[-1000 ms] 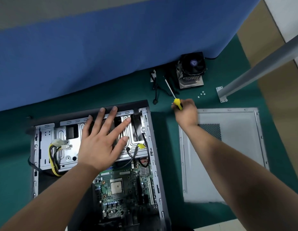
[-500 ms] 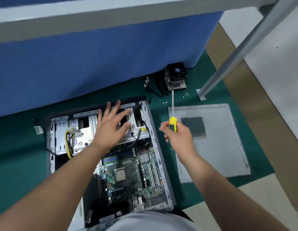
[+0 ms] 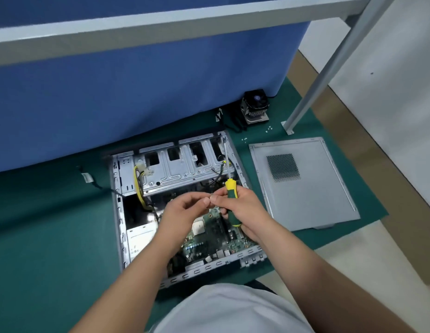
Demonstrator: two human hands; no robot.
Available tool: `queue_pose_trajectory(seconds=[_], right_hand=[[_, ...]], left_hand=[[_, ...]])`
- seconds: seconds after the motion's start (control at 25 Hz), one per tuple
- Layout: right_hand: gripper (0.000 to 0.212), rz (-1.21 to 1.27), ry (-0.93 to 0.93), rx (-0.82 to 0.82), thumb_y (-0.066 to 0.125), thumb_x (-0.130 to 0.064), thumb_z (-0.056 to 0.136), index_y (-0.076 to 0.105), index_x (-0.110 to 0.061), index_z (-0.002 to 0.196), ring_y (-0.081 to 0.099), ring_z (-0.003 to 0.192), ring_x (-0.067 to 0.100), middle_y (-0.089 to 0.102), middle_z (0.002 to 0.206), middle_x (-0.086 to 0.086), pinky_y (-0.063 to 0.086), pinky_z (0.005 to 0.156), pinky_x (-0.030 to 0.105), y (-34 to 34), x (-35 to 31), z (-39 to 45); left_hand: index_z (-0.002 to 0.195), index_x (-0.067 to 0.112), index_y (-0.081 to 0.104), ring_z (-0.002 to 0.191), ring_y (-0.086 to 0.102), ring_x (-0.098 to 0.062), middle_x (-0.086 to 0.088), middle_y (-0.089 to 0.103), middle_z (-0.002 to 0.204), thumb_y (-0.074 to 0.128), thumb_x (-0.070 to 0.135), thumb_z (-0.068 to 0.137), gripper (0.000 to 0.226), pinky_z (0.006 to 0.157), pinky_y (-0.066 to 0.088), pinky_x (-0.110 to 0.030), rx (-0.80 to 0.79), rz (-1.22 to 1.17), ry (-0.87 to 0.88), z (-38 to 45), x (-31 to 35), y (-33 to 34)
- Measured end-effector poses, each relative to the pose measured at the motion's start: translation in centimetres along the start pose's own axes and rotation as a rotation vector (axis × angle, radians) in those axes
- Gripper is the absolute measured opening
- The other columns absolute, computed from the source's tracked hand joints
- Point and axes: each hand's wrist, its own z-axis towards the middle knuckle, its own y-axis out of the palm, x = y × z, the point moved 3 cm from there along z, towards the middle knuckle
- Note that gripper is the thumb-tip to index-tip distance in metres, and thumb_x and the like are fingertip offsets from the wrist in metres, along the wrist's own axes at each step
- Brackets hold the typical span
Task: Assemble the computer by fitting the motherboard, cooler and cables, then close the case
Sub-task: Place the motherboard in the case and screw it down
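Just over the motherboard (image 3: 209, 233) in the open case (image 3: 117, 212), my right hand (image 3: 242, 207) grips the screwdriver (image 3: 230, 193) shaft-up so its fingertips meet my left hand (image 3: 185, 210), pinching something tiny, likely a screw; cooler (image 3: 255, 109) sits far beyond, unfitted.

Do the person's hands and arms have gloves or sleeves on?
No. The left hand and right hand are bare: no gloves, rings or watch show. Both forearms are bare too, with no sleeves in view. A pale grey-white garment shows at the bottom.
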Motion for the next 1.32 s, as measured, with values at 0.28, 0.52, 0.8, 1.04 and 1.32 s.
queue_pose_trajectory(seconds=[0.28, 0.52, 0.8, 1.04, 1.32], right_hand=[[0.013, 0.052, 0.058, -0.073, 0.088, -0.021, 0.077, 0.076, -0.023, 0.083, 0.06, 0.063, 0.01, 0.077, 0.092, 0.011, 0.052, 0.059, 0.025, 2.1, 1.4, -1.4], [0.016, -0.013, 0.016, -0.083, 0.082, -0.022, 0.086, 0.073, -0.014, 0.096, 0.062, 0.063, 0.009, 0.079, 0.092, 0.009, 0.052, 0.058, 0.023, 2.9, 1.5, -1.7], [0.02, -0.606, 0.039, -0.273, 0.07, -0.037, 0.096, 0.066, -0.017, 0.099, 0.062, 0.053, 0.011, 0.071, 0.066, -0.003, 0.047, 0.048, 0.023, 2.2, 2.1, -2.4], [0.022, -0.653, 0.019, -0.269, 0.079, -0.037, 0.088, 0.069, -0.022, 0.101, 0.064, 0.056, 0.009, 0.073, 0.077, -0.004, 0.05, 0.05, 0.023, 1.5, 1.7, -3.4], [0.031, -0.096, -0.186, -0.1, 0.078, -0.001, 0.086, 0.069, -0.011, 0.114, 0.077, 0.087, 0.028, 0.074, 0.099, -0.001, 0.061, 0.073, 0.03, 0.4, 1.2, -5.1]], left_hand=[[0.1, 0.007, 0.079, 0.098, 0.072, -0.021, -0.016, 0.075, 0.103, 0.078, 0.016, 0.083, 0.019, 0.088, 0.056, -0.023, -0.153, -0.304, -0.162, -1.6, -0.3, -2.1], [0.093, 0.008, 0.074, 0.098, 0.072, -0.022, -0.014, 0.074, 0.097, 0.07, 0.006, 0.088, 0.007, 0.084, 0.057, -0.025, -0.123, -0.387, -0.24, -2.1, 0.1, -2.1], [0.101, 0.009, 0.056, 0.11, 0.072, -0.036, -0.022, 0.073, 0.117, 0.053, 0.004, 0.102, 0.005, 0.083, 0.063, -0.039, 0.217, -0.829, -0.233, -1.8, 0.3, -3.3], [0.113, 0.0, 0.062, 0.106, 0.075, -0.029, -0.016, 0.075, 0.118, 0.051, 0.012, 0.104, 0.018, 0.081, 0.064, -0.039, 0.247, -0.787, -0.306, -2.8, -0.5, -3.5], [0.124, 0.0, 0.062, 0.106, 0.075, -0.024, -0.013, 0.077, 0.113, 0.048, 0.016, 0.106, 0.028, 0.094, 0.06, -0.039, 0.296, -0.915, -0.296, -4.0, -0.4, -4.7]])
